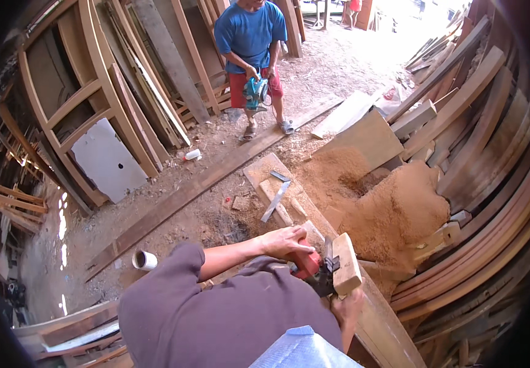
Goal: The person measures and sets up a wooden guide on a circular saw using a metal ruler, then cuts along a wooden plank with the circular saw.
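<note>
Presently bending over worktop (382,325), apparently working block (346,265) against tool (305,264); by judgement, being at a shaping step, though not seeing the cutting contact plainly.

Left grip (285,241): folding fingers over the red body of tool, wrapping around it and seeming to hold firmly.

Right grip (348,304): placing just below the near end of block, being partly hidden; not being able to tell how far closed, or whether holding block, tool or both.

Locating block above worktop, on the right side of tool, lying close against its black part and seemingly touching.

Next move: calling, by judgement, for keeping block steady and flat to tool, and for keeping fingers clear of the black working part.

Further listing, on worktop: square (276,200), lying at an angle among scraps (298,207). To the right: heaping of sawdust (403,208), spreading beside worktop. Farther off: noting co-worker (251,30), standing and holding blue-green tool (255,92).

Brands, labels, writing: finding none legible on tool or block; likewise reading nothing on cup (145,260) or bottle (192,154), both lying well apart on floor (179,202).
</note>
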`<act>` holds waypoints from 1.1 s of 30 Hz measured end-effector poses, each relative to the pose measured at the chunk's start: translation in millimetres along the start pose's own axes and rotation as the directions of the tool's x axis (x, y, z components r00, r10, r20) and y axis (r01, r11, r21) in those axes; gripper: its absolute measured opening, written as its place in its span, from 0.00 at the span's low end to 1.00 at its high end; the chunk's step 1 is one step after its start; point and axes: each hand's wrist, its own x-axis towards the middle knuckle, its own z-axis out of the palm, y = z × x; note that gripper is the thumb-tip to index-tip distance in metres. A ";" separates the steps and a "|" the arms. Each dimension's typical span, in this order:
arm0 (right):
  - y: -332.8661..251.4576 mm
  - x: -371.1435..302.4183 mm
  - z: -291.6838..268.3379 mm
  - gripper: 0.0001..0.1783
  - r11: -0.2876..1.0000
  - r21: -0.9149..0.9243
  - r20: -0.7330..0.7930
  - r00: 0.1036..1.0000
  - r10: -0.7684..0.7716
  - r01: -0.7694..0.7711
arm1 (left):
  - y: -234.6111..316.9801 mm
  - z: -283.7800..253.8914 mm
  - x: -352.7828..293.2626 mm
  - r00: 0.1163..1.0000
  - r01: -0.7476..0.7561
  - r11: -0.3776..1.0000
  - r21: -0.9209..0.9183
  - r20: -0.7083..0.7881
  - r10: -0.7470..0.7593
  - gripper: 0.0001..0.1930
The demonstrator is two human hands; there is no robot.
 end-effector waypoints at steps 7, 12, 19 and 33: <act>4.6 -0.3 2.9 0.20 0.997 0.072 -0.012 1.000 0.027 -0.026 | 11.9 -9.6 -9.2 0.995 0.092 0.996 0.015 -0.032 -0.091 0.41; 4.7 -0.3 5.2 0.19 0.987 0.146 -0.046 0.996 0.073 -0.065 | 18.0 -10.8 -25.6 0.961 0.246 0.958 -0.145 -0.088 -0.260 0.46; 4.8 6.2 0.2 0.17 0.980 0.172 -0.047 0.993 0.109 -0.100 | 21.1 6.6 -50.7 0.878 0.398 0.876 -0.273 -0.161 -0.450 0.43; 4.4 10.3 -3.6 0.16 0.982 0.174 -0.080 0.993 0.089 -0.074 | 3.3 -2.6 -58.3 0.816 0.456 0.777 -0.433 -0.145 -0.560 0.18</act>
